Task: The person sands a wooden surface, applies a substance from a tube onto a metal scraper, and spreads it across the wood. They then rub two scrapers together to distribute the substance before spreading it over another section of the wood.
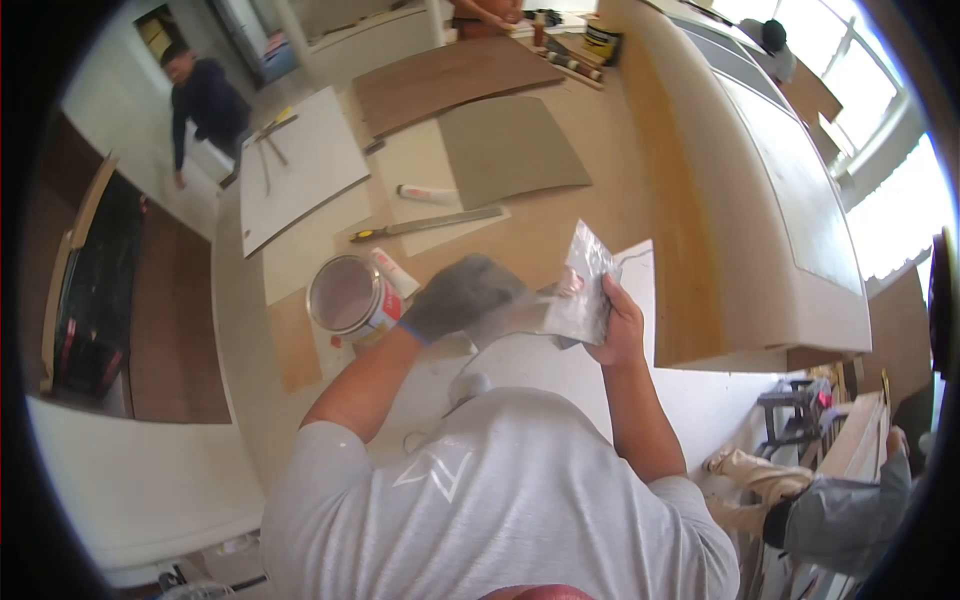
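Observation:
My right hand (622, 325), bare, grips a small, shiny silver sheet (580, 290) by its right edge, with the sheet tilted upward. My left hand (468, 295) wears a dark grey glove with a blue cuff. It is beside the sheet's left side; its fingers are smeared by motion, so what they hold, if anything, cannot be made out. Close to the left of that glove stands an open tin can (350, 297) with a red and white label. A white tube (394, 272) lies between the can and the glove.
A long file (425, 224) with a yellow-black handle and another white tube (425, 194) lie ahead. Beyond are a grey-brown panel (515, 150), a brown board (450, 82) and a white board (300, 165). A curved wooden cabinet (700, 200) rises at right. Other people stand around.

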The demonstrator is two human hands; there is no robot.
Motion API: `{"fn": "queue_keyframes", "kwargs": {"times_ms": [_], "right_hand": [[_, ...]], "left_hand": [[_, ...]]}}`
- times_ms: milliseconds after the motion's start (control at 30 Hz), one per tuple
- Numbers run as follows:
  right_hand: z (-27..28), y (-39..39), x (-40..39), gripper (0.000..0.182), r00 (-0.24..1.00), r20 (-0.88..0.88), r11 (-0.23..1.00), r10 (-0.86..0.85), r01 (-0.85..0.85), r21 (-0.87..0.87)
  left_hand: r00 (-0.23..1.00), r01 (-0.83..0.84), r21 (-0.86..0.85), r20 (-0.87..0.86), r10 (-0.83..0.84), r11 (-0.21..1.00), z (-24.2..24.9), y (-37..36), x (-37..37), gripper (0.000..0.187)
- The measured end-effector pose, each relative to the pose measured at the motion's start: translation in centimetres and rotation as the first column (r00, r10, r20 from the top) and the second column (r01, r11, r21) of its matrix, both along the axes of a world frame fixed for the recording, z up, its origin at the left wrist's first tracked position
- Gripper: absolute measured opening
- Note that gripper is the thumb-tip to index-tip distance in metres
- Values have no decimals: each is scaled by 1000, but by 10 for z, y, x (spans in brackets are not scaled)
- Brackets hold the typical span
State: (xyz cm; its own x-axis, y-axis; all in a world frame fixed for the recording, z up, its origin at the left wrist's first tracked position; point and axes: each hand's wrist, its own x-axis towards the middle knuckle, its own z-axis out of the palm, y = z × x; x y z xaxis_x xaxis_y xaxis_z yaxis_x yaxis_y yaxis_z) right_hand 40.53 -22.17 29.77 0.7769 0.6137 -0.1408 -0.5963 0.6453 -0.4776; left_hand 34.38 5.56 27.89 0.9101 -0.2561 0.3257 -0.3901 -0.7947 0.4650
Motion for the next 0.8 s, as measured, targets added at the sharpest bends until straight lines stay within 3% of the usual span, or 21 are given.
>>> {"fn": "queue_keyframes", "kwargs": {"times_ms": [33, 67, 100, 133, 233, 267, 367, 400, 500, 600, 700, 800], "right_hand": [[9, 0, 3, 45, 998, 13, 997, -55, 56, -50], [14, 0, 6, 45, 994, 29, 990, -107, 110, -94], [12, 1, 8, 46, 985, 46, 974, -166, 171, -151], [5, 2, 11, 47, 974, 63, 952, -218, 227, -208], [4, 13, 6, 46, 937, 80, 892, -341, 349, -288], [9, 16, 2, 45, 928, 65, 874, -366, 367, -319], [9, 11, -1, 42, 911, 104, 846, -400, 411, -340], [8, 8, -2, 42, 905, 132, 841, -405, 425, -335], [5, 7, -4, 40, 838, 231, 775, -495, 546, -319], [4, 9, -10, 35, 746, 488, 710, -452, 633, -309], [5, 17, -16, 32, 657, 617, 649, -433, 702, -292], [3, 13, -12, 31, 591, 678, 654, -438, 727, -210]], "left_hand": [[997, -39, -2, 70, 39, 999, -7, 0, 3, 32], [985, -171, -333, -68, 157, 927, 4, -6, -1, 31], [944, -325, -595, -246, 218, 735, 19, -12, -5, 29], [958, -176, -431, 130, 254, 885, 42, -23, -5, 24], [972, -61, -556, 156, 177, 829, 54, -57, -12, 23], [968, -6, -429, 224, 112, 903, 46, -58, -10, 28], [992, -110, -271, 36, 124, 956, 59, -74, -20, 34], [989, -48, -135, 131, 66, 990, 40, -65, -14, 38], [972, -84, 87, 228, 62, 993, 46, -54, -13, 41], [959, -94, 72, 274, 71, 993, 61, -72, -9, 52], [975, -83, 88, 212, 63, 993, 64, -103, -13, 55], [961, -81, 11, 267, 75, 997, 73, -104, -9, 55]]}}
